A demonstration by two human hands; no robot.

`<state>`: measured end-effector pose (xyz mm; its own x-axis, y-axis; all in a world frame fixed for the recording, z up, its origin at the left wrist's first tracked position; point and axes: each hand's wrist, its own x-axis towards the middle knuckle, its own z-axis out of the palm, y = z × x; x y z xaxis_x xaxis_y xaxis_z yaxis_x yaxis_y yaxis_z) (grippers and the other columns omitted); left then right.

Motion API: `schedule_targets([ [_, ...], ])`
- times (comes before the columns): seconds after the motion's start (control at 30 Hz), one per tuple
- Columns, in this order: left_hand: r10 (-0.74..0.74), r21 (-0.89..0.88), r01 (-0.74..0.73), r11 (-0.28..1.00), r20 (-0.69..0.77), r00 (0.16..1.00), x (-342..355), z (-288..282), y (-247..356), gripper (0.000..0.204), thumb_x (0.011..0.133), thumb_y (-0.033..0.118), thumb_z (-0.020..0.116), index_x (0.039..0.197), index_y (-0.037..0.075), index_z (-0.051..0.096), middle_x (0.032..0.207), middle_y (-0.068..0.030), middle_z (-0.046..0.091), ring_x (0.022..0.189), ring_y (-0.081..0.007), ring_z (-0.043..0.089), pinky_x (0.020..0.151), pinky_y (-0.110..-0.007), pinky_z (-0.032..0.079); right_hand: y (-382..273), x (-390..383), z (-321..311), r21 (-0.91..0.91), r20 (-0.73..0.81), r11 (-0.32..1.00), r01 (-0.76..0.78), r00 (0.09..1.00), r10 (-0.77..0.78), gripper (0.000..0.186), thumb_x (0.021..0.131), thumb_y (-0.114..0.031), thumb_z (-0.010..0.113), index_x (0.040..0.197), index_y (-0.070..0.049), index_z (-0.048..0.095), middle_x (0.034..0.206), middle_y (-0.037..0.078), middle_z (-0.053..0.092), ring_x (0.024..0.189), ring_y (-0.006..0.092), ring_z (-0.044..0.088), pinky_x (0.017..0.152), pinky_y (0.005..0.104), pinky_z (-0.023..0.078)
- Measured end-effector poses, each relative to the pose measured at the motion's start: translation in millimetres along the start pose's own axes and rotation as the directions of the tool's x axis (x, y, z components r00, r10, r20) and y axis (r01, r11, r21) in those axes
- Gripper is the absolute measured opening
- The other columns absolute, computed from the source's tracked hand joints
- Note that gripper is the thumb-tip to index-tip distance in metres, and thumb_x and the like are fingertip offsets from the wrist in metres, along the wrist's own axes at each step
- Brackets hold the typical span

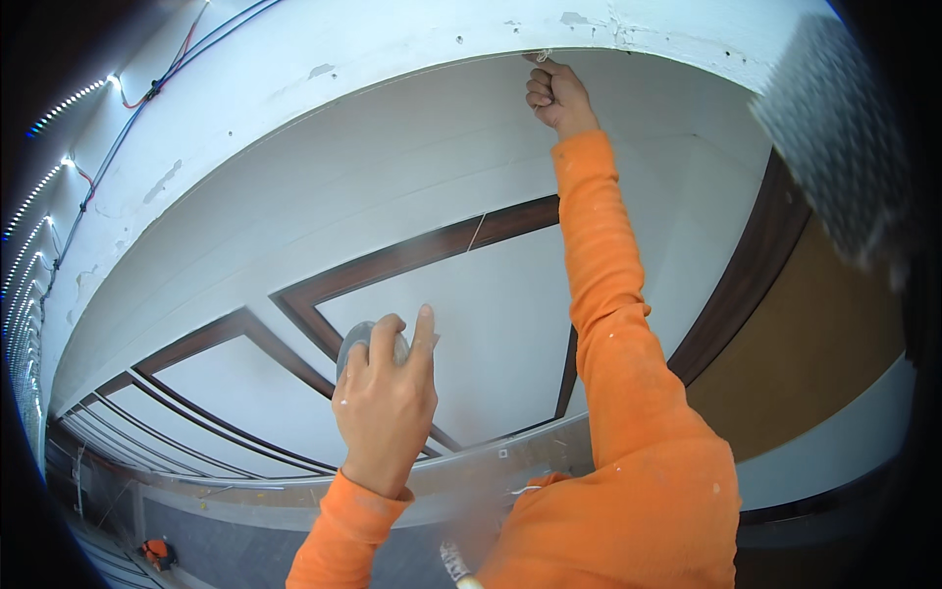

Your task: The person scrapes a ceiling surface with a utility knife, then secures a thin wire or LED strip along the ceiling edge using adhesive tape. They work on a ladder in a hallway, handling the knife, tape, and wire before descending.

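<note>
My left hand point(386, 407) is closed round a rounded grey disc-like thing point(359, 344), mostly hidden behind the fingers, so its kind is unclear. The index finger of that hand points upward. Higher up, my right hand point(557, 95) reaches to the lower edge of a white overhead beam point(392, 59). Its fingers are curled, and the index finger touches that edge beside a small clear, crumpled bit point(544, 56). A thin pale line runs leftward along the edge. Both arms have orange sleeves.
Lit LED strips point(69, 103) and loose cables point(152, 90) hang at the left. Dark wood-framed white panels point(451, 324) lie beyond my hands. A blurred grey textured thing point(834, 137) fills the upper right. A cigarette point(456, 563) juts in below; a person in orange point(156, 553) is far below.
</note>
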<state>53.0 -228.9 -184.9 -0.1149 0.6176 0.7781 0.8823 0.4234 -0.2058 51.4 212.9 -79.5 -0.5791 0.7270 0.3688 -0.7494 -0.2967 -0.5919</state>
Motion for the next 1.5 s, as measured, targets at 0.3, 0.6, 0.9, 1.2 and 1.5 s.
schedule_targets([
  [0.3, -0.077, -0.058, 0.077, 0.995, 0.003, 0.997, -30.7, -24.2, -2.3, 0.033, 0.083, 0.014, 0.08, 0.115, 0.017, 0.075, 0.102, -0.0038, 0.067, 0.074, -0.0193, 0.062, 0.059, -0.031, 0.053, 7.5, -27.5, 26.3, 0.044, 0.079, 0.997, -0.063, 0.995, 0.059, 0.027, 0.104, -0.015, 0.053, 0.129, -0.006, 0.057, 0.062, -0.005, 0.024, 0.049, 0.0079, 0.022, 0.042, 0.0226, 0.02],
  [0.6, -0.179, -0.101, 0.182, 0.978, 0.032, 0.983, -69.3, -61.5, 0.7, 0.033, 0.081, 0.014, 0.082, 0.113, 0.016, 0.076, 0.103, -0.0057, 0.067, 0.076, -0.0212, 0.063, 0.057, -0.031, 0.051, 13.5, -59.0, 47.7, 0.214, 0.226, 0.96, -0.18, 0.965, 0.131, 0.013, 0.106, -0.024, 0.055, 0.108, -0.012, 0.057, 0.06, -0.005, 0.025, 0.048, 0.0088, 0.023, 0.044, 0.0242, 0.023],
  [0.9, -0.295, -0.117, 0.295, 0.948, 0.016, 0.955, -88.3, -80.7, 10.0, 0.023, 0.084, 0.008, 0.078, 0.107, 0.012, 0.08, 0.097, -0.0072, 0.068, 0.073, -0.0197, 0.067, 0.06, -0.03, 0.052, 15.7, -84.5, 56.7, 0.223, 0.308, 0.96, -0.17, 0.947, 0.096, 0.018, 0.106, -0.029, 0.056, 0.102, -0.012, 0.059, 0.059, -0.006, 0.023, 0.048, 0.0084, 0.023, 0.044, 0.0242, 0.024],
  [1.2, -0.371, -0.12, 0.367, 0.922, -0.009, 0.929, -104.7, -91.9, 17.1, 0.024, 0.085, 0.008, 0.078, 0.108, 0.011, 0.08, 0.098, -0.0089, 0.069, 0.073, -0.0202, 0.067, 0.059, -0.031, 0.051, 8.5, -107.1, 63.2, 0.251, 0.341, 0.95, -0.183, 0.936, 0.091, 0.021, 0.107, -0.029, 0.055, 0.099, -0.01, 0.06, 0.058, -0.006, 0.023, 0.047, 0.0084, 0.023, 0.044, 0.0235, 0.026],
  [1.5, -0.39, -0.115, 0.385, 0.916, -0.024, 0.921, -119.3, -110.0, 24.3, 0.023, 0.086, 0.007, 0.076, 0.109, 0.009, 0.08, 0.1, -0.0105, 0.069, 0.072, -0.0204, 0.067, 0.059, -0.031, 0.052, 10.5, -123.7, 71.4, 0.303, 0.395, 0.935, -0.183, 0.917, 0.051, 0.027, 0.108, -0.032, 0.05, 0.097, -0.009, 0.059, 0.059, -0.006, 0.024, 0.048, 0.0082, 0.023, 0.043, 0.0223, 0.028],
])
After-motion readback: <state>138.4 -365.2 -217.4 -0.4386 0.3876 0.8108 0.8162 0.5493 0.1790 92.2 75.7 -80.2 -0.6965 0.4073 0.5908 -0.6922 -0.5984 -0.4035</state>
